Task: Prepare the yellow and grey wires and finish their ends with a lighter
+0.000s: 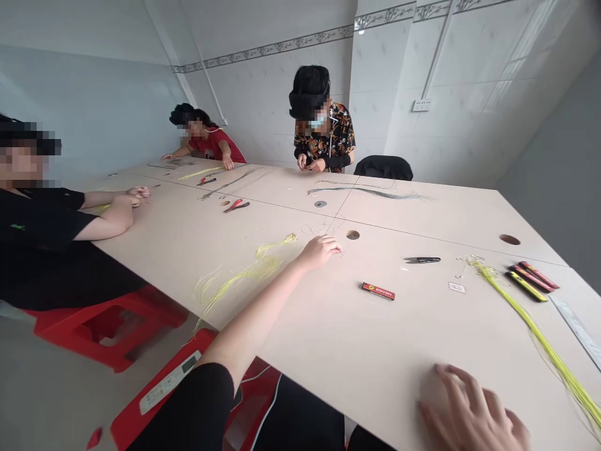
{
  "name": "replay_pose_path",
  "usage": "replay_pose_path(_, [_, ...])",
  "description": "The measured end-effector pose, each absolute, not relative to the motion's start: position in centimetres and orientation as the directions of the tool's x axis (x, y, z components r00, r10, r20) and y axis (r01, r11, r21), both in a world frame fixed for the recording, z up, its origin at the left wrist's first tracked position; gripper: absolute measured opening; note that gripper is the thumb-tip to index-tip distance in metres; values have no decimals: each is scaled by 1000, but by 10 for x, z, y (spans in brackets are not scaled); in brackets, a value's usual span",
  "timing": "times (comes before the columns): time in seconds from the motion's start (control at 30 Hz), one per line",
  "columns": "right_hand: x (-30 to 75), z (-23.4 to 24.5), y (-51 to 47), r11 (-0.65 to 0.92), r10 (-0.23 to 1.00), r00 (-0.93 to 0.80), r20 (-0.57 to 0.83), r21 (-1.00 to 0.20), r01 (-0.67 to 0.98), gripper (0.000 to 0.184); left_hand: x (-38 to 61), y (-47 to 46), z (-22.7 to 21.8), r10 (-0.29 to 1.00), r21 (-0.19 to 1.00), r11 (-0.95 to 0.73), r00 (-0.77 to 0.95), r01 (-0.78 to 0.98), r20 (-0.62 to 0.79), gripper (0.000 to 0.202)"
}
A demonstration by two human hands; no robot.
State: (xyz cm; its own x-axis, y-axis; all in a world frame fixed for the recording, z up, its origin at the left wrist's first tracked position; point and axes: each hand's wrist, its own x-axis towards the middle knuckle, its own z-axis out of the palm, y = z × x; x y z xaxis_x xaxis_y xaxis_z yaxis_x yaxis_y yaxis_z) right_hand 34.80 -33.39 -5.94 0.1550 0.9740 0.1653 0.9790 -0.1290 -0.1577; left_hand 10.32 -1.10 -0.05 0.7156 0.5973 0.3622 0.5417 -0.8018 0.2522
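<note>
The left hand (318, 252) lies curled on the table, fingertips drawn together, and whether it pinches a fine strand cannot be told. The right hand (474, 416) rests at the near table edge with its fingers spread apart, holding nothing. A loose bunch of yellow threads (244, 272) lies just left of the left forearm, and a longer yellow-green bunch (539, 329) runs down the right side. Beside that bunch are a ruler (575, 322) and some red-and-black packets (533, 280). Nearer the middle lie small black scissors (421, 260), a little red box (378, 290) and a small white card (456, 287). Further along are red-handled pliers (236, 205) and a grey bunch of threads (370, 193). Three co-workers (323, 131) sit around the pale table (328, 351), which has round holes (352, 235) cut in it. Red stools (107, 329) stand on the floor at the near side, a black chair (382, 168) stands across the table, and white tiled walls (267, 94) with a wall socket (421, 105) surround the room
</note>
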Motion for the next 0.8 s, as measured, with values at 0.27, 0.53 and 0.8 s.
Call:
replay_pose_path(0.27, [367, 7, -211, 146, 986, -48, 157, -701, 698, 32, 171, -51, 2, 460, 395, -866, 798, 306, 390, 14])
replay_pose_path(0.53, [359, -30, -135, 393, 877, -27, 480, -683, 616, 20, 161, -65, -29, 526, 556, -798, 718, 232, 456, 19])
replay_pose_path(0.8, [356, -39, -137, 456, 857, -65, 511, -694, 558, 22, 155, -57, -33, 292, 174, -957, 759, 234, 582, 13])
